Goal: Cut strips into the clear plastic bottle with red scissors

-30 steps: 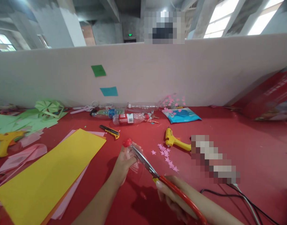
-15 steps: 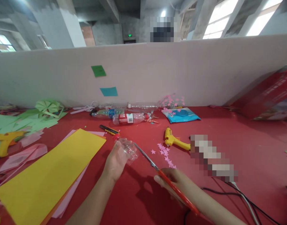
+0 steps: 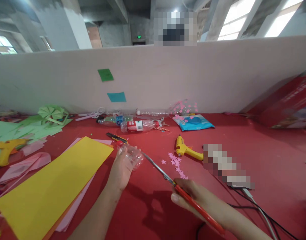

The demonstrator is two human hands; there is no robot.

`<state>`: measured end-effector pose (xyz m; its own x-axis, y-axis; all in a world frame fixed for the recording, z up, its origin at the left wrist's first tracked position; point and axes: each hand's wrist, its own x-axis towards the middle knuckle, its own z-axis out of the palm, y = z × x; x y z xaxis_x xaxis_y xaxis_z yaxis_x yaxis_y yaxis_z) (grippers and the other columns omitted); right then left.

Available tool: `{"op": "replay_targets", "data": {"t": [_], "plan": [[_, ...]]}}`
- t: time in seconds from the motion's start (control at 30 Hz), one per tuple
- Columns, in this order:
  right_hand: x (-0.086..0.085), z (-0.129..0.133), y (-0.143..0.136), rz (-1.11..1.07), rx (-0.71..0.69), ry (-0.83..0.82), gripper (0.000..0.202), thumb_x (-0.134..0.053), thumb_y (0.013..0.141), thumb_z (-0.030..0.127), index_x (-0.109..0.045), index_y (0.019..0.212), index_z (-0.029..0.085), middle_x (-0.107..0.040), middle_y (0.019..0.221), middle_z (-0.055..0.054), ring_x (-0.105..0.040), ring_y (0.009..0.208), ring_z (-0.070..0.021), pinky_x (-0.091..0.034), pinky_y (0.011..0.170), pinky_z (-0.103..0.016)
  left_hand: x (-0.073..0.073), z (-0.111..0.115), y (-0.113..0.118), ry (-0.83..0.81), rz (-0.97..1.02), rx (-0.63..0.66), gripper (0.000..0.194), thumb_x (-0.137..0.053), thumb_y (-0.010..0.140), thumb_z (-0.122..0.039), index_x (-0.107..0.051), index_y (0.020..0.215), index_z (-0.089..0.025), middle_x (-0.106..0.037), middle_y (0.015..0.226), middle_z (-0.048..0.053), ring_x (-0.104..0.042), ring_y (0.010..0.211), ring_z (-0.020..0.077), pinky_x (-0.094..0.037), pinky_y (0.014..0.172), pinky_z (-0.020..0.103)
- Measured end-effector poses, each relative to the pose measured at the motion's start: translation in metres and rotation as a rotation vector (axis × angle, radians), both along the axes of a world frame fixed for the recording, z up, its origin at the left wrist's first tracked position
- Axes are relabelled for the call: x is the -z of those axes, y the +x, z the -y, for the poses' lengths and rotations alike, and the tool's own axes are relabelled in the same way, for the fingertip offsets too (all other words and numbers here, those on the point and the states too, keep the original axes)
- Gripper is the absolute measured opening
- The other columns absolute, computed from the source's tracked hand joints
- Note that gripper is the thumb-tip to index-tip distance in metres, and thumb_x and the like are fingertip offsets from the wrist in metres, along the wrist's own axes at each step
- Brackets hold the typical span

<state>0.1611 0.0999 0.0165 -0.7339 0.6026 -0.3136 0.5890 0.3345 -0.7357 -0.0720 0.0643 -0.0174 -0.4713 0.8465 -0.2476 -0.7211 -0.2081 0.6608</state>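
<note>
My left hand (image 3: 121, 171) is closed around a clear plastic bottle piece (image 3: 134, 156) with a red cap (image 3: 118, 144); the cap points away to the upper left and the wider end faces right. In my right hand (image 3: 190, 196) is a pair of scissors (image 3: 192, 203) with red handles. Their metal blades point up and left, with the tips close beside the right end of the bottle piece; I cannot tell whether they touch it. Just behind the cap lies a yellow and black utility knife (image 3: 117, 137). Small pink paper stars (image 3: 176, 161) lie right of the blades.
Yellow paper (image 3: 55, 186) tops a stack at left. A yellow glue gun (image 3: 187, 150) lies at right, another glue gun (image 3: 5, 150) far left. Plastic bottles (image 3: 136, 126) and a blue packet (image 3: 194, 122) lie along the white partition (image 3: 153, 73). Dark cables (image 3: 242, 206) run at right.
My left hand has moved slightly left and tilted the bottle piece. The scissors in my right hand have shifted slightly right and down.
</note>
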Motion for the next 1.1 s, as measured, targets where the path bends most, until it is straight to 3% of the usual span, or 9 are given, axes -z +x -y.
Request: {"op": "replay_targets", "data": {"t": [0.23, 0.6, 0.8, 0.97, 1.1], "plan": [[0.0015, 0.0012, 0.0010, 0.103, -0.078, -0.005, 0.048, -0.047, 0.083, 0.064, -0.036, 0.065, 0.020, -0.039, 0.063, 0.003, -0.033, 0.057, -0.0111, -0.024, 0.051, -0.023, -0.0019, 0.0026, -0.0027, 0.019, 0.045, 0.005, 0.012, -0.061, 0.072, -0.021, -0.063, 0.082, -0.017, -0.069, 0.081, 0.005, -0.067, 0.081, 0.0211, -0.052, 0.086, 0.044], [0.0045, 0.0003, 0.0015, 0.093, -0.053, -0.030, 0.051, -0.046, 0.083, 0.066, -0.036, 0.065, 0.020, -0.035, 0.065, 0.004, -0.030, 0.059, -0.0108, -0.023, 0.051, -0.023, 0.0035, 0.0009, -0.0027, -0.069, -0.005, -0.005, 0.020, -0.064, 0.067, -0.015, -0.060, 0.087, -0.017, -0.072, 0.086, 0.006, -0.070, 0.086, 0.0215, -0.052, 0.086, 0.037], [-0.0026, 0.0005, 0.0054, 0.087, -0.069, -0.113, 0.054, -0.049, 0.081, 0.070, -0.037, 0.065, 0.019, -0.034, 0.063, 0.004, -0.030, 0.058, -0.0101, -0.021, 0.049, -0.022, 0.0049, -0.0001, -0.0040, -0.031, -0.031, -0.010, 0.014, -0.065, 0.072, -0.018, -0.063, 0.086, -0.015, -0.072, 0.093, 0.008, -0.069, 0.090, 0.0212, -0.052, 0.087, 0.037], [0.0028, 0.0048, 0.0005, 0.024, -0.030, -0.256, 0.056, -0.039, 0.083, 0.075, -0.037, 0.069, 0.021, -0.035, 0.056, 0.006, -0.034, 0.048, -0.0080, -0.023, 0.043, -0.020, 0.0026, 0.0012, 0.0003, 0.001, -0.041, -0.009, 0.015, -0.067, 0.072, -0.017, -0.065, 0.087, -0.015, -0.072, 0.093, 0.008, -0.068, 0.095, 0.0231, -0.052, 0.091, 0.041], [0.0041, 0.0066, -0.0026, 0.009, -0.042, -0.323, 0.056, -0.042, 0.081, 0.075, -0.036, 0.069, 0.021, -0.036, 0.053, 0.007, -0.036, 0.044, -0.0068, -0.025, 0.042, -0.019, 0.0005, 0.0015, 0.0024, -0.020, -0.021, -0.015, 0.013, -0.061, 0.072, -0.015, -0.067, 0.084, -0.013, -0.073, 0.090, 0.010, -0.069, 0.091, 0.0234, -0.052, 0.090, 0.040]]}}
